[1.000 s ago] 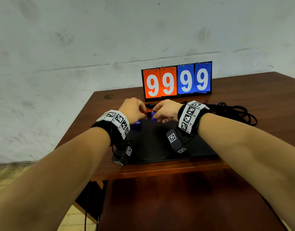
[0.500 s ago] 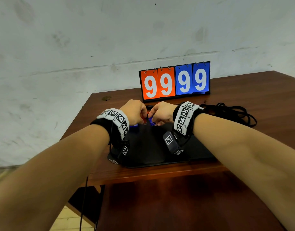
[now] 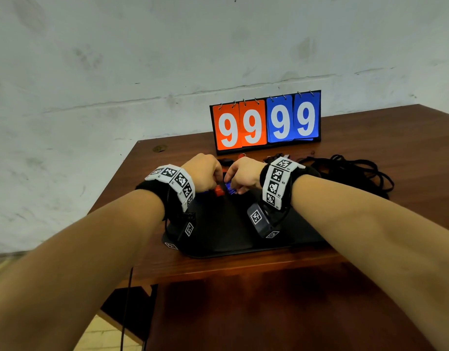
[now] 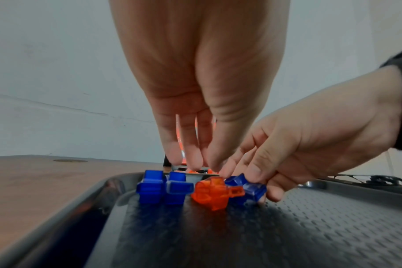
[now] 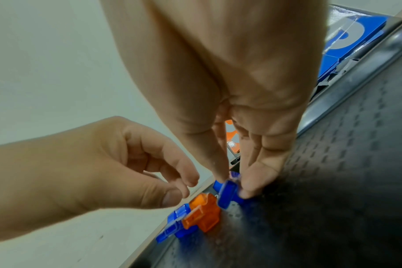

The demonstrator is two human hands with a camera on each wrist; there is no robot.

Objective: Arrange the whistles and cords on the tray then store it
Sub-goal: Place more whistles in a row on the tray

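Note:
A black tray [image 3: 231,231] lies on the brown table. In its far left corner two blue whistles [image 4: 163,188] stand side by side, and an orange whistle [image 4: 211,194] lies next to them. My left hand [image 4: 195,159] hovers just above the orange whistle [image 5: 202,215], fingers loosely bent and holding nothing. My right hand [image 5: 232,185] pinches another blue whistle [image 5: 227,194] between thumb and fingers, low over the tray beside the orange one. A heap of black cords [image 3: 352,173] lies on the table to the right of the tray.
A flip scoreboard [image 3: 265,122] reading 99 99 stands behind the tray, close to the wall. Small dark and red items [image 3: 233,159] lie between it and the tray. The table's left edge runs close to the tray's left rim [image 4: 85,203].
Both hands have stayed at the tray's far left corner. The orange whistle, earlier between the hands, now lies on the tray free of my left fingers.

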